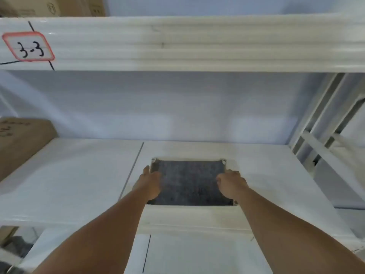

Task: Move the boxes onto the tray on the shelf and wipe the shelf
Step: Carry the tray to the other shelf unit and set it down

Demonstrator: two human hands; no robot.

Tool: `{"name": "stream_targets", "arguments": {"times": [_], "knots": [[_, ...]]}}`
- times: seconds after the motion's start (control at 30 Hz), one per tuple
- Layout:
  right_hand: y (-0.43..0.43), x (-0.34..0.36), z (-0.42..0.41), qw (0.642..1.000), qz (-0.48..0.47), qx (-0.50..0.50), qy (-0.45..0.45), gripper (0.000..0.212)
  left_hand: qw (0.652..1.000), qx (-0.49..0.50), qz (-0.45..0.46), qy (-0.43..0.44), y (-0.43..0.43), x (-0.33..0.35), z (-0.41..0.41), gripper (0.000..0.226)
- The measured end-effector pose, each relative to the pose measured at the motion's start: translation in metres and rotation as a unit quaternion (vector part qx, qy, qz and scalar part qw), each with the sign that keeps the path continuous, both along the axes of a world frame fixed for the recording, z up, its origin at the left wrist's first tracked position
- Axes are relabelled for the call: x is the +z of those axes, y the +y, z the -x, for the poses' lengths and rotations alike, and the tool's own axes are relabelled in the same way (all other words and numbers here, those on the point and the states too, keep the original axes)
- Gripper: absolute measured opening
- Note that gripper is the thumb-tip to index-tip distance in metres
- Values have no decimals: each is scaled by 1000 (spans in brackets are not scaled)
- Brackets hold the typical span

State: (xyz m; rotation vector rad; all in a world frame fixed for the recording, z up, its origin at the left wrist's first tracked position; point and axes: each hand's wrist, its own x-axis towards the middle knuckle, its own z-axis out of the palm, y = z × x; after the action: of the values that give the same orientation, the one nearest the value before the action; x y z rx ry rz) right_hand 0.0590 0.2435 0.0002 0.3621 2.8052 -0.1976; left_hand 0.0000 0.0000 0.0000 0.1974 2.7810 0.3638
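Left hand (151,181) and right hand (231,181) grip opposite edges of the tray (189,182) (grey-lined) between them on the white shelf (79,175).

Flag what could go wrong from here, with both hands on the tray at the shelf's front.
1. The tray sits near the front edge of the shelf; a pull could tip it off.
2. The left hand and right hand seem to grip only its side rims, so it may skew when slid.
3. The cardboard box at far left means a long reach.
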Motion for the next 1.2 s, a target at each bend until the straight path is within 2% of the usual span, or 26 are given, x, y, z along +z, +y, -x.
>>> {"name": "stream_targets", "arguments": {"times": [0.17,0.37,0.5,0.63,0.8,0.9,0.97,1.07,1.2], "knots": [[5,-14,-4,998,0,-68,-9,45,999,31,-12,2,-4,-15,-4,45],[1,-33,-17,992,42,-117,-29,48,988,90,-119,22,-11,-33,-5,51],[0,-39,-21,986,87,-142,14,53,967,179,-182,-8,-12,-33,-5,48],[-4,-39,-23,953,175,-228,97,53,949,224,-224,-14,-20,-36,-4,47],[-11,-37,-26,899,255,-320,155,58,899,306,-312,-18,-29,-38,-1,47],[-17,-37,-30,862,302,-369,172,62,877,330,-346,-44,-38,-41,0,22],[-20,-36,-33,845,307,-403,171,55,864,339,-369,-57,-43,-41,-2,20],[-23,-32,-36,830,279,-459,151,33,857,325,-395,-61,-49,-39,-5,21],[-31,-26,-43,820,276,-472,166,30,849,313,-423,-49,-58,-33,-10,33]]}}
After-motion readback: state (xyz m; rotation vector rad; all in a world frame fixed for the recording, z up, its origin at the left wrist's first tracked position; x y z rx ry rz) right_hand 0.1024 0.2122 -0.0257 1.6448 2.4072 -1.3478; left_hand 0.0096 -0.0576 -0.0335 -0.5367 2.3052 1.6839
